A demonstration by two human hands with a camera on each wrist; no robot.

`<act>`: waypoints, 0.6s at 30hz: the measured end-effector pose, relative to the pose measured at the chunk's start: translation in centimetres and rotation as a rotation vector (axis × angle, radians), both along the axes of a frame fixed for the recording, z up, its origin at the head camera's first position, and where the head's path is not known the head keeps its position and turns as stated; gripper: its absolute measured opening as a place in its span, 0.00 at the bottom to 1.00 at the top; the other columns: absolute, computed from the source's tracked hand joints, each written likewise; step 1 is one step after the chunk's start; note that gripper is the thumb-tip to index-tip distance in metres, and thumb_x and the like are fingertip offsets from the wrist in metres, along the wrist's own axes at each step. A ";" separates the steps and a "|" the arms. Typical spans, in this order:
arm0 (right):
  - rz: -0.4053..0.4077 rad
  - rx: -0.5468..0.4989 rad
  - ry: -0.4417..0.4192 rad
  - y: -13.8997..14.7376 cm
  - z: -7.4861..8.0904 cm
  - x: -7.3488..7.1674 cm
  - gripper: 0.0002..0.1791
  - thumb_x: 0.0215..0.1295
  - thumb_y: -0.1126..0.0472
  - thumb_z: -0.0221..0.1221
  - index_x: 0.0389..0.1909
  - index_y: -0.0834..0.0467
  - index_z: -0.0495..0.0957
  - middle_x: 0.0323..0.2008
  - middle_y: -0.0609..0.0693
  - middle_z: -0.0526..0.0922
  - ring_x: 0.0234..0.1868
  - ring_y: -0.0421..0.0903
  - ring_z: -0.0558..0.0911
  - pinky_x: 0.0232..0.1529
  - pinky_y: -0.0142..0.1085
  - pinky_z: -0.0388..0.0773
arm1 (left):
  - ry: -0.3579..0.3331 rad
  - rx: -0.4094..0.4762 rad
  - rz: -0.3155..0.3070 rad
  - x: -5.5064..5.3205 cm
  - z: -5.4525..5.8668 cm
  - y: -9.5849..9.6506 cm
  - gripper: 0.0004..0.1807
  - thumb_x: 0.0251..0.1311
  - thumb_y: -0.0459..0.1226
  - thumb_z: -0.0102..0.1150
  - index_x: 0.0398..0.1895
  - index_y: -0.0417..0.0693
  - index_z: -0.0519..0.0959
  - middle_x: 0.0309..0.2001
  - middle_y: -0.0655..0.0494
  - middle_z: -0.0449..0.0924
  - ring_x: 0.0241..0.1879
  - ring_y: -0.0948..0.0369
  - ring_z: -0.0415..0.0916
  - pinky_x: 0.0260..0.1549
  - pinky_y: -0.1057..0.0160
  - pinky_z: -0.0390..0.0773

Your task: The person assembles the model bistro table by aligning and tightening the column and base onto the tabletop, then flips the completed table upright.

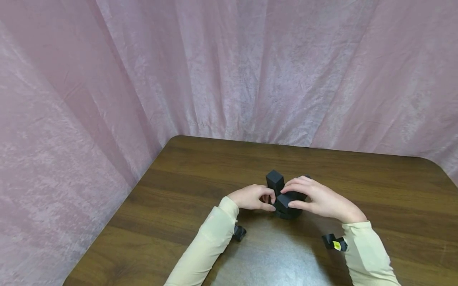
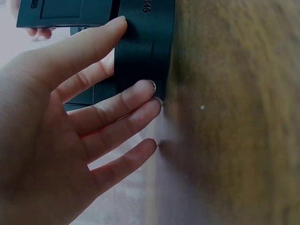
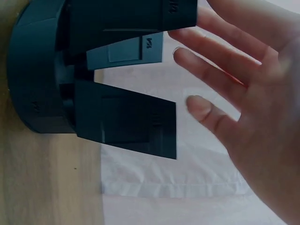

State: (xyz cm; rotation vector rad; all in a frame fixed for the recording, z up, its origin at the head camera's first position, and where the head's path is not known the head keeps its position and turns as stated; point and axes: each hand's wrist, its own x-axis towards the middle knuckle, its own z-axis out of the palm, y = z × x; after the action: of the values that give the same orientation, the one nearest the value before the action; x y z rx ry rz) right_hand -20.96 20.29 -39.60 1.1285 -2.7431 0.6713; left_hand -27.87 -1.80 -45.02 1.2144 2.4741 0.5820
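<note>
A black round base stands on the table with several black tapered blocks rising from it, one tall block at the back left. Beside the base's left side, my left hand holds it, thumb on the outer wall and forefinger partly hidden behind; the other fingers reach down towards the tabletop. Over the blocks on the right is my right hand. In the right wrist view its fingertips come right at the end of the upper block, and the thumb is apart from the lower block.
The brown wooden table has rounded far corners. Pink curtains hang behind it and on the left. A small black wrist device is at the left sleeve, another with a yellow label at the right sleeve.
</note>
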 end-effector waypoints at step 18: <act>-0.127 0.049 0.015 -0.1 -0.5 -0.5 0.18 0.59 0.50 0.56 0.51 0.43 0.71 0.24 0.33 0.66 0.25 0.36 0.68 0.29 0.25 0.63 | 0.003 0.002 -0.002 0.0 0.0 0.0 0.11 0.53 0.50 0.58 0.33 0.56 0.74 0.31 0.64 0.72 0.30 0.70 0.69 0.29 0.75 0.68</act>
State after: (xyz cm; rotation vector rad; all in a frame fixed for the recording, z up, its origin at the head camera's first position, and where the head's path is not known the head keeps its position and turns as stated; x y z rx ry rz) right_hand -21.42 20.19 -40.09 0.9534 -2.8040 0.5804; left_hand -27.90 -1.83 -45.01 1.2191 2.4756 0.5829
